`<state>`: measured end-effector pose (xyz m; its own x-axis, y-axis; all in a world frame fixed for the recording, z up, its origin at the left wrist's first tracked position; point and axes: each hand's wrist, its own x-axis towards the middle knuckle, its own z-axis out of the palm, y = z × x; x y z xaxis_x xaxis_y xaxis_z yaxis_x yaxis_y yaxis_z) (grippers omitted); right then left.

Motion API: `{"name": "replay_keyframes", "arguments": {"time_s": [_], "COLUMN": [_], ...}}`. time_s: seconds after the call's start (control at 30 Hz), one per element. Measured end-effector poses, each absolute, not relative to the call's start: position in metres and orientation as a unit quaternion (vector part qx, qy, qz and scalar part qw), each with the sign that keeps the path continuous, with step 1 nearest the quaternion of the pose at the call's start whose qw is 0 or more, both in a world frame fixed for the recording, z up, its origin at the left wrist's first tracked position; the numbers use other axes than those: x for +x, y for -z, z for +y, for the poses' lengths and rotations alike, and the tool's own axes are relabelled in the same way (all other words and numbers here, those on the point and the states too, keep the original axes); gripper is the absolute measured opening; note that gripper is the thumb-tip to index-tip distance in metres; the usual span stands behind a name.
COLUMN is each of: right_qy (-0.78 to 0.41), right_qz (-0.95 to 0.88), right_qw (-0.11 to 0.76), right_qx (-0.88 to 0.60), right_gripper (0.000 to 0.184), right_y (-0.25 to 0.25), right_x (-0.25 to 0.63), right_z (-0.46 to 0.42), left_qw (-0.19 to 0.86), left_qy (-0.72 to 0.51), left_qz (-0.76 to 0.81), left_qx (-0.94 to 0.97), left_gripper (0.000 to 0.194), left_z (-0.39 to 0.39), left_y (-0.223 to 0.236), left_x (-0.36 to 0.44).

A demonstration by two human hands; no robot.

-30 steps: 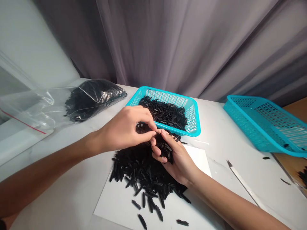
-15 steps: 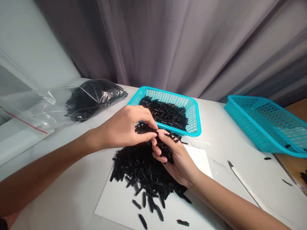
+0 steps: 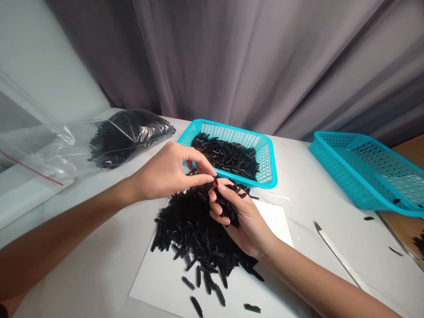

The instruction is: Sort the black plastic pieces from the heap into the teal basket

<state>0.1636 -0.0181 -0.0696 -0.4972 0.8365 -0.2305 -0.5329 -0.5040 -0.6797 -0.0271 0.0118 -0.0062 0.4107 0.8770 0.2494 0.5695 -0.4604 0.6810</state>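
Observation:
Small black elongated pieces lie heaped on a white sheet in front of me. My right hand is closed around a bunch of these pieces, some sticking out over its thumb and fingers. The thumb and index finger of my left hand pinch one small black piece at the right hand's fingertips. Right behind both hands stands a turquoise basket holding many more black pieces. My left hand partly hides its near left corner.
At the left lies a clear zip bag with a mass of black pieces. A second turquoise basket stands at the right. A craft knife rests on the table to the right, near a few stray black pieces. Grey curtains hang behind.
My left hand has shifted slightly up and left, its thumb and index finger now closer together at the right hand's fingertips. My right hand stays nearly in place.

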Motion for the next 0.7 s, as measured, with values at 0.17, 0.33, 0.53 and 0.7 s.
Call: {"name": "replay_keyframes", "arguments": {"time_s": [0.17, 0.33, 0.53, 0.7], "right_qy": [-0.821, -0.822, -0.82, -0.82], "right_qz": [-0.269, -0.272, -0.276, -0.273], "right_qw": [0.417, 0.416, 0.418, 0.418], "right_qx": [-0.283, -0.277, -0.277, -0.279], "right_gripper": [0.014, 0.013, 0.012, 0.013], "right_y": [0.0698, 0.0705, 0.0707, 0.0702], "right_x": [0.1638, 0.164, 0.1636, 0.164], "right_z": [-0.0184, -0.0182, -0.0177, -0.0181], "left_qw": [0.289, 0.311, 0.324, 0.335], "left_qy": [-0.334, -0.381, -0.392, -0.395], "left_qz": [0.454, 0.452, 0.439, 0.445], "left_qx": [0.774, 0.744, 0.741, 0.73], "left_gripper": [0.007, 0.008, 0.01, 0.009], "left_z": [0.0158, 0.0165, 0.0153, 0.0151], "left_y": [0.0077, 0.0083, 0.0075, 0.0076], "left_x": [-0.0289, -0.0297, -0.0302, -0.0295]}}
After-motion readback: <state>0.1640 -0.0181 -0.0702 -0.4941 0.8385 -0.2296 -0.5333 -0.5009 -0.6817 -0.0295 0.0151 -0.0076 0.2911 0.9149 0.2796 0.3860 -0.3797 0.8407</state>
